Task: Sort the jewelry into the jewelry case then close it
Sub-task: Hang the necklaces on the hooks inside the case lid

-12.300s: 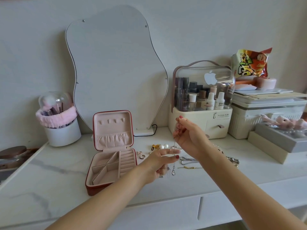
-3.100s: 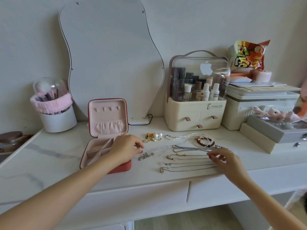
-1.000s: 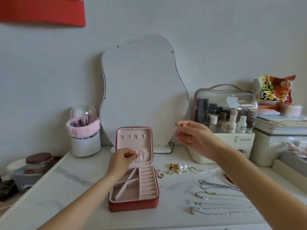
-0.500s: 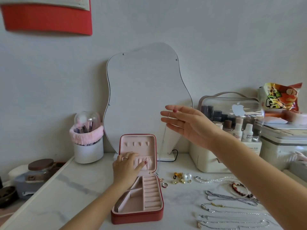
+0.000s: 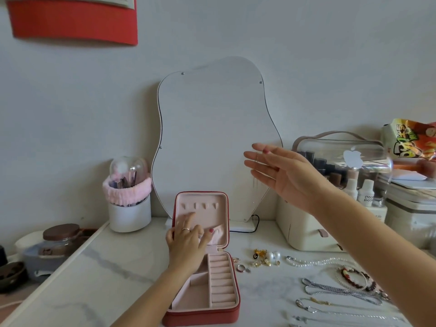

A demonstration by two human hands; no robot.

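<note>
White marble-veined tabletop (image 5: 113, 274), with items laid upon it.

Held an open red jewelry case (image 5: 205, 312) near the front; rings (image 5: 243, 268), earrings (image 5: 265, 256), a pearl strand (image 5: 313, 262), a beaded bracelet (image 5: 354, 277) and chains (image 5: 335, 290) at right; a brush cup (image 5: 129, 214), wavy mirror (image 5: 212, 138) and cosmetics organiser (image 5: 306, 234) behind.

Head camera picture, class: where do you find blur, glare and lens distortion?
Head view: soft daylight, no hard shadows; the raised right hand is slightly motion-blurred, as are the necklaces near the bottom edge; glare on the clear organiser lid; wide-angle bending curves the red hanging at the top; the jewelry case is fairly sharp.
</note>
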